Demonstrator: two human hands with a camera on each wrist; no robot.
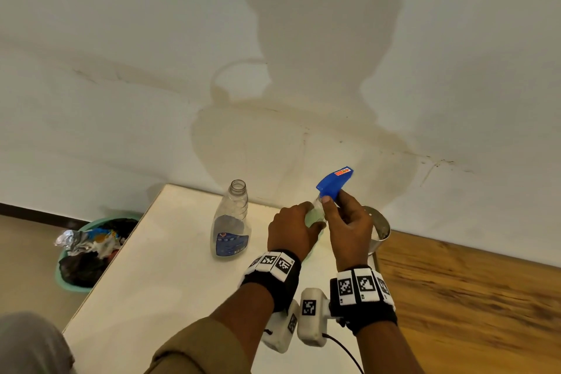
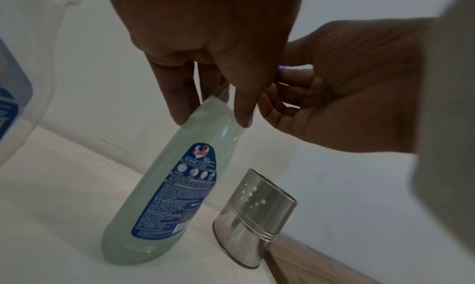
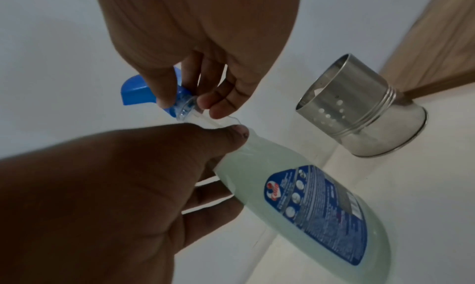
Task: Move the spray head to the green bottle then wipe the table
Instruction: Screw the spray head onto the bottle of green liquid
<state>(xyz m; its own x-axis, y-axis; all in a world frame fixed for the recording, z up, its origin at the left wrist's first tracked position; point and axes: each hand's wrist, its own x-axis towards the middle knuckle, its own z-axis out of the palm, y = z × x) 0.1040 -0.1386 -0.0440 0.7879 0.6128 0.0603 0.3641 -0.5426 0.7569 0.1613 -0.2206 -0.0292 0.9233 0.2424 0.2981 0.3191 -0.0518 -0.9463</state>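
The green bottle (image 2: 164, 186) (image 3: 303, 203) stands on the white table (image 1: 158, 282) near the wall. My left hand (image 1: 293, 229) (image 2: 213, 97) (image 3: 128, 186) grips its neck and shoulder. My right hand (image 1: 349, 228) (image 3: 197, 93) (image 2: 334, 97) pinches the blue spray head (image 1: 334, 182) (image 3: 144, 93) by its collar, just above the bottle mouth, tilted. Its clear dip tube (image 3: 213, 121) runs down into the neck. In the head view the hands hide most of the green bottle.
A clear uncapped bottle (image 1: 231, 222) with a blue label stands left of my hands. A steel perforated cup (image 1: 378, 229) (image 2: 252, 217) (image 3: 365, 107) sits at the table's right back corner. A green bin (image 1: 88, 252) of rubbish is on the floor left; wooden flooring lies right.
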